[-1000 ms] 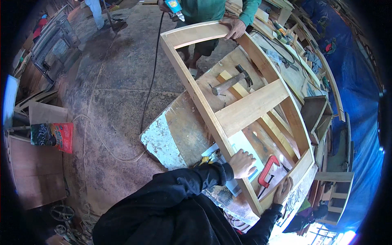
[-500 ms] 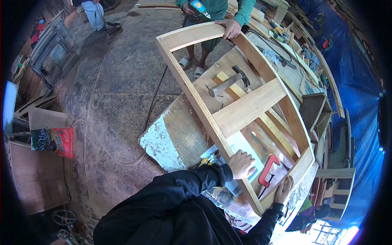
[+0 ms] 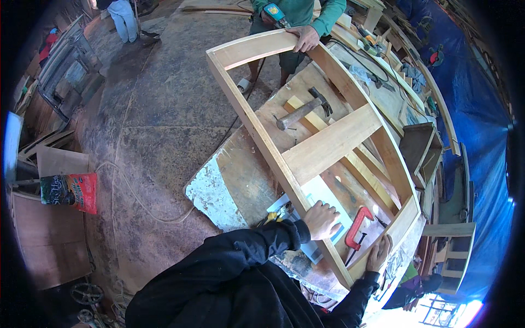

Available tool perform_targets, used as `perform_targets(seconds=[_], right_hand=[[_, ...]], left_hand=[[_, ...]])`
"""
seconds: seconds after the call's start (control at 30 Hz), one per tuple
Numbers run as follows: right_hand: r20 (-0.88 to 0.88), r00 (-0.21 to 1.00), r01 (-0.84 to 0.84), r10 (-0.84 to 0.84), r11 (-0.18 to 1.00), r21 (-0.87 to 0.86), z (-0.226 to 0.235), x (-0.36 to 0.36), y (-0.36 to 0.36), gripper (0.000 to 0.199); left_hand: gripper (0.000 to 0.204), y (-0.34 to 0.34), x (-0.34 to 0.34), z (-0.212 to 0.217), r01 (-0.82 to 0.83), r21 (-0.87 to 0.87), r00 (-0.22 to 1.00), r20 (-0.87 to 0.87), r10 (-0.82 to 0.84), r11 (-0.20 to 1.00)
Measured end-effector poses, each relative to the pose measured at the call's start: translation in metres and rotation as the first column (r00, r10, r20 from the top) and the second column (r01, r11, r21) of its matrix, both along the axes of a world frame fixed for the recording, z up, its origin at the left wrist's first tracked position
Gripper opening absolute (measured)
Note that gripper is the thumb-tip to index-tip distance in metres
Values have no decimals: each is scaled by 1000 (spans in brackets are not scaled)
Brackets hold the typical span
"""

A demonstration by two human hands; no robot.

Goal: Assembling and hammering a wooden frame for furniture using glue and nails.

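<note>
A pale wooden frame [image 3: 332, 144] with a curved right side and a crosspiece lies tilted over a worn workbench [image 3: 240, 188]. My left hand [image 3: 321, 220] is closed round its left rail, near the close end. On the short near rail my right hand [image 3: 378, 255] is wrapped over the wood. A co-worker's hand [image 3: 307, 39] grips the far end, and their other hand holds a blue power drill [image 3: 276, 13]. Through the frame's openings show a claw hammer [image 3: 301, 112], resting on a timber strip, and a red C-clamp [image 3: 358, 227] close to my right hand.
Yellow-handled tools [image 3: 272, 216] lie left of my left hand. A dark wooden box [image 3: 420, 153] stands right of the frame, before a blue tarp [image 3: 481, 180]. A cord [image 3: 145, 210] crosses the floor at left, near a red and black bag [image 3: 69, 192].
The co-worker has shifted to the right, and the drill has moved right and slightly lower. My hands keep their hold on the frame, which has barely moved.
</note>
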State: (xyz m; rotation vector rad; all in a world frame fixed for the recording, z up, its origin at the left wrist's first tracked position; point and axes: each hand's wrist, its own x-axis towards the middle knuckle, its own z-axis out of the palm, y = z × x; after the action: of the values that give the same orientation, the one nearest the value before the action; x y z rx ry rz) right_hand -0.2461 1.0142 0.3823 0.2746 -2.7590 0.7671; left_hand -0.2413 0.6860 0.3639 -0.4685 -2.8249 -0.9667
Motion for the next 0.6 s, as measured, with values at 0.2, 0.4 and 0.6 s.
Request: perform_targets(seconds=[0.2, 0.4, 0.6], right_hand=[[-16, 999, 31, -30, 999, 42, -1, 2, 7, 39], [-4, 1000, 9, -9, 1000, -4, -5, 1, 9, 41], [5, 1000, 19, -19, 998, 55, 2, 2, 4, 39]], left_hand=[[34, 1, -1, 1, 12, 14, 1000, -12, -12, 1000], [35, 1, 0, -2, 10, 27, 999, -31, -9, 1000], [34, 2, 1, -2, 2, 32, 999, -38, -1, 999]])
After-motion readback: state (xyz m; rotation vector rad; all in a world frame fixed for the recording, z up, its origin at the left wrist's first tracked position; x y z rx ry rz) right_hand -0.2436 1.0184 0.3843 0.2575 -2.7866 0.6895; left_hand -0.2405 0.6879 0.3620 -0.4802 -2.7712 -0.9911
